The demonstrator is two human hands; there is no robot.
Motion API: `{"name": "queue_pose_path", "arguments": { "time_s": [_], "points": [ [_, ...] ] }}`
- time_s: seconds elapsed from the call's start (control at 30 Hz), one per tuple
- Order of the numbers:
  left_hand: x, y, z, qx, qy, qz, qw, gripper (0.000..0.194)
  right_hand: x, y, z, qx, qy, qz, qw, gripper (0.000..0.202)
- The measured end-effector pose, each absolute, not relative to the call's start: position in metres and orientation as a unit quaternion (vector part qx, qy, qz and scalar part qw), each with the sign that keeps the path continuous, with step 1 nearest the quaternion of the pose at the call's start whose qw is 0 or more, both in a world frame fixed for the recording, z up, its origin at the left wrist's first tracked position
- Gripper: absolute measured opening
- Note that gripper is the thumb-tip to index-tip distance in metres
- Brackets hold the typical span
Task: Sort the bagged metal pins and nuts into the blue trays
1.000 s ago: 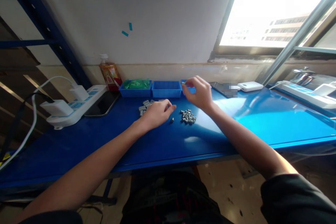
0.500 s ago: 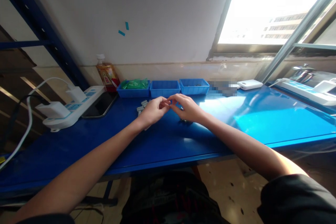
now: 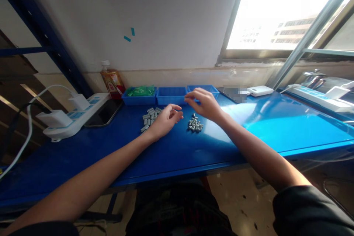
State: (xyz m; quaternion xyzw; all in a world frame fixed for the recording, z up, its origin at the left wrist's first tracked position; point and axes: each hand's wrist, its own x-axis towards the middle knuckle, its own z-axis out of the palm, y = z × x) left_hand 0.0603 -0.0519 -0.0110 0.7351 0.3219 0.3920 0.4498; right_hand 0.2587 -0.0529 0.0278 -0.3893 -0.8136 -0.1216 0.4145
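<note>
My left hand [image 3: 165, 121] is above the blue table, beside a pile of grey metal cylinders [image 3: 148, 117]; its thumb and fingers are apart and nothing shows between them. My right hand [image 3: 204, 104] is raised in front of the right blue bin [image 3: 212, 90], its fingers bent together; anything between the fingertips is too small to make out. Just below it on the table lies a small heap of metal screws [image 3: 195, 124]. The middle blue bin [image 3: 172, 99] stands behind both hands. Green packets [image 3: 141, 90] fill the left blue bin [image 3: 139, 100].
At the left of the blue table [image 3: 110, 155] are a white power strip [image 3: 59, 131], a black phone [image 3: 103, 112] and a bottle [image 3: 112, 81]. A white box [image 3: 260, 90] and another power strip [image 3: 318, 97] are at the right. A wall closes the back.
My hands, which met at the fingertips, have parted. The right one has moved up and right, uncovering the screws. My left hand's fingers have spread, and more of the cylinders shows.
</note>
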Motion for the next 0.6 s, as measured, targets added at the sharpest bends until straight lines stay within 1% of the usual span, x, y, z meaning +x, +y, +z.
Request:
{"name": "queue_pose_path", "arguments": {
  "time_s": [0.07, 0.13, 0.2, 0.23, 0.27, 0.33, 0.4, 0.47, 0.53, 0.6],
  "points": [
    [0.062, -0.058, -0.013, 0.852, 0.285, 0.320, 0.300, 0.025, 0.277, -0.038, 0.033, -0.489, -0.742, -0.178, 0.423, 0.025],
    [0.063, -0.064, -0.014, 0.923, 0.236, 0.246, 0.177, 0.023, 0.295, -0.026, 0.033, -0.575, -0.683, -0.202, 0.403, 0.029],
    [0.065, -0.069, -0.014, 0.946, 0.223, 0.201, 0.119, 0.019, 0.305, -0.020, 0.027, -0.619, -0.668, -0.187, 0.368, 0.035],
    [0.065, -0.070, -0.014, 0.947, 0.233, 0.195, 0.108, 0.016, 0.306, -0.021, 0.022, -0.627, -0.673, -0.169, 0.356, 0.036],
    [0.065, -0.071, -0.013, 0.941, 0.248, 0.201, 0.118, 0.014, 0.304, -0.023, 0.017, -0.623, -0.686, -0.147, 0.345, 0.036],
    [0.065, -0.070, -0.012, 0.913, 0.278, 0.239, 0.178, 0.008, 0.292, -0.032, 0.008, -0.588, -0.733, -0.095, 0.330, 0.032],
    [0.063, -0.066, -0.011, 0.874, 0.305, 0.288, 0.245, 0.005, 0.274, -0.043, 0.004, -0.523, -0.789, -0.047, 0.320, 0.025],
    [0.060, -0.060, -0.010, 0.836, 0.334, 0.331, 0.284, 0.004, 0.255, -0.053, 0.003, -0.452, -0.833, -0.015, 0.317, 0.018],
    [0.058, -0.053, -0.008, 0.797, 0.362, 0.370, 0.312, 0.008, 0.242, -0.061, 0.004, -0.404, -0.855, -0.003, 0.325, 0.018],
    [0.056, -0.047, -0.006, 0.755, 0.378, 0.406, 0.350, 0.013, 0.234, -0.067, 0.006, -0.386, -0.859, -0.009, 0.336, 0.015]
  ]
}}
